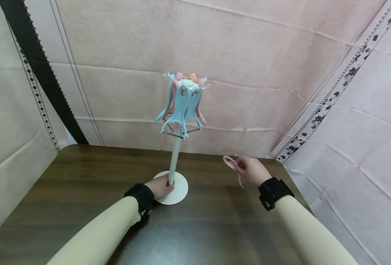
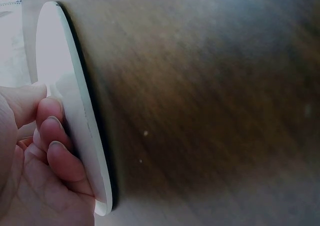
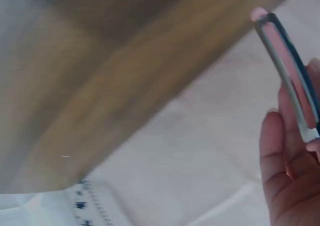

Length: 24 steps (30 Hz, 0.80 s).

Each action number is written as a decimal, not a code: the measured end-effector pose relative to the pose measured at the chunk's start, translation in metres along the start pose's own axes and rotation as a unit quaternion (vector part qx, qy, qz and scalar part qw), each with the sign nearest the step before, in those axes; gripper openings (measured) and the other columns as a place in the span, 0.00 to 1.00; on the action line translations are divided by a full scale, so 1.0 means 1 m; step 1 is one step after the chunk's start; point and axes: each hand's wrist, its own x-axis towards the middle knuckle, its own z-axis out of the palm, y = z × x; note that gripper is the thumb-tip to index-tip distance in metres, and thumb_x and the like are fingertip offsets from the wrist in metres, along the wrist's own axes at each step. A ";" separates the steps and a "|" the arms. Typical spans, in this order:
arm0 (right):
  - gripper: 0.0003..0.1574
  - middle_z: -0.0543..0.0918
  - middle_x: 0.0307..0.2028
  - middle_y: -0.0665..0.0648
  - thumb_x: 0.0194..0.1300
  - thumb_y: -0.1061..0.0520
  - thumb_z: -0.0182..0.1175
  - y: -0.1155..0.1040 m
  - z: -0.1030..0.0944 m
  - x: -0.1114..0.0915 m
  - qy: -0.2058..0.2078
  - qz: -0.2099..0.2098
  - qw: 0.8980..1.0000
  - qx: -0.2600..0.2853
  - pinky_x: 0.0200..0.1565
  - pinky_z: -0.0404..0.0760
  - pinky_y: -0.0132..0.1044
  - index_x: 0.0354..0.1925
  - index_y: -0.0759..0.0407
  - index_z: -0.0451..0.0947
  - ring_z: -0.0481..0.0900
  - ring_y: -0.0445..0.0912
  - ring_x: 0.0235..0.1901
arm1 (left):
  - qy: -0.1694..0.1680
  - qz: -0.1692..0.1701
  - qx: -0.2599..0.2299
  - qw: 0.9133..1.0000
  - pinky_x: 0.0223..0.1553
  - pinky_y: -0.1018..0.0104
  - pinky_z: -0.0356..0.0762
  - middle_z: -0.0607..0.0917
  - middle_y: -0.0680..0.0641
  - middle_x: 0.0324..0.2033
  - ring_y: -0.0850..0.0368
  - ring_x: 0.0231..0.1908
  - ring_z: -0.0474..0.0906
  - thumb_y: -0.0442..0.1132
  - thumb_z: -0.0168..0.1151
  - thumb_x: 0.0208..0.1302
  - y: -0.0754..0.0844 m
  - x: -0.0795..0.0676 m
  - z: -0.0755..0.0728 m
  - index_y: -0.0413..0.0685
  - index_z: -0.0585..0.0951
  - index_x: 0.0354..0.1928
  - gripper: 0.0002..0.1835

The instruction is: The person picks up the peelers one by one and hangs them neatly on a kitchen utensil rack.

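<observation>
A white stand (image 1: 175,156) with a round base (image 1: 181,192) is upright on the table. Blue peelers (image 1: 180,106) and pink peelers (image 1: 199,110) hang around its top, blades at the lower ends. My left hand (image 1: 160,187) grips the foot of the pole, low over the base; the left wrist view has its curled fingers (image 2: 62,163) close against the white disc. Off to the right of the stand, my right hand (image 1: 251,171) pinches a pink peeler (image 1: 230,162) above the table. In the right wrist view the peeler's slotted metal blade (image 3: 276,50) faces the camera.
The brown wooden table (image 1: 208,228) ends at a light pink cloth backdrop (image 1: 235,73) behind the stand. Pale cloths with patterned borders (image 1: 342,81) rise on both sides. A black strip (image 1: 42,70) runs down the left one.
</observation>
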 end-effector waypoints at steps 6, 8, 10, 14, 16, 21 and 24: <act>0.03 0.83 0.26 0.50 0.66 0.58 0.63 -0.042 -0.027 0.012 0.043 -0.040 0.997 0.058 0.33 0.76 0.41 0.36 0.56 0.78 0.80 0.43 0.26 | 0.000 -0.005 -0.001 1.000 0.47 0.53 0.70 0.74 0.48 0.30 0.52 0.35 0.72 0.32 0.56 0.69 0.001 -0.002 -0.001 0.41 0.72 0.40 0.03; 0.03 0.82 0.26 0.50 0.67 0.57 0.62 -0.054 -0.036 0.015 0.063 -0.060 0.994 0.068 0.32 0.76 0.40 0.37 0.56 0.78 0.80 0.43 0.25 | 0.000 -0.006 -0.002 1.000 0.47 0.53 0.71 0.74 0.48 0.30 0.53 0.35 0.72 0.32 0.57 0.69 0.000 -0.002 -0.001 0.42 0.72 0.40 0.03; 0.02 0.82 0.26 0.49 0.67 0.58 0.61 -0.066 -0.045 0.017 0.091 -0.083 0.990 0.070 0.32 0.76 0.39 0.38 0.56 0.78 0.80 0.42 0.26 | 0.001 -0.006 -0.003 1.000 0.48 0.53 0.71 0.74 0.48 0.30 0.53 0.35 0.72 0.33 0.57 0.69 -0.001 -0.001 0.000 0.42 0.72 0.40 0.03; 0.03 0.81 0.28 0.49 0.66 0.59 0.62 -0.086 -0.060 0.020 0.152 -0.124 0.979 0.058 0.32 0.76 0.40 0.39 0.57 0.80 0.78 0.42 0.27 | 0.005 0.003 -0.006 1.000 0.47 0.53 0.71 0.74 0.48 0.30 0.53 0.35 0.72 0.32 0.57 0.68 -0.004 0.001 0.002 0.42 0.72 0.39 0.03; 0.04 0.82 0.28 0.49 0.66 0.59 0.62 -0.095 -0.065 0.021 0.174 -0.136 0.974 0.053 0.33 0.76 0.40 0.40 0.57 0.80 0.77 0.42 0.27 | 0.007 0.004 -0.008 1.000 0.46 0.53 0.71 0.74 0.48 0.30 0.53 0.35 0.72 0.32 0.56 0.68 -0.004 0.000 0.002 0.42 0.72 0.39 0.03; 0.06 0.82 0.29 0.49 0.67 0.57 0.62 -0.112 -0.072 0.023 0.218 -0.136 0.963 0.084 0.33 0.74 0.35 0.39 0.58 0.81 0.75 0.41 0.29 | 0.008 0.000 -0.007 1.000 0.46 0.54 0.71 0.74 0.48 0.30 0.53 0.35 0.72 0.32 0.56 0.68 -0.003 -0.001 0.002 0.42 0.72 0.40 0.03; 0.07 0.83 0.29 0.51 0.66 0.57 0.62 -0.122 -0.080 0.025 0.251 -0.127 0.952 0.120 0.33 0.73 0.32 0.39 0.60 0.82 0.76 0.41 0.30 | 0.005 0.006 -0.004 1.000 0.46 0.54 0.71 0.74 0.48 0.30 0.53 0.35 0.72 0.32 0.56 0.69 -0.002 -0.001 0.001 0.41 0.72 0.40 0.03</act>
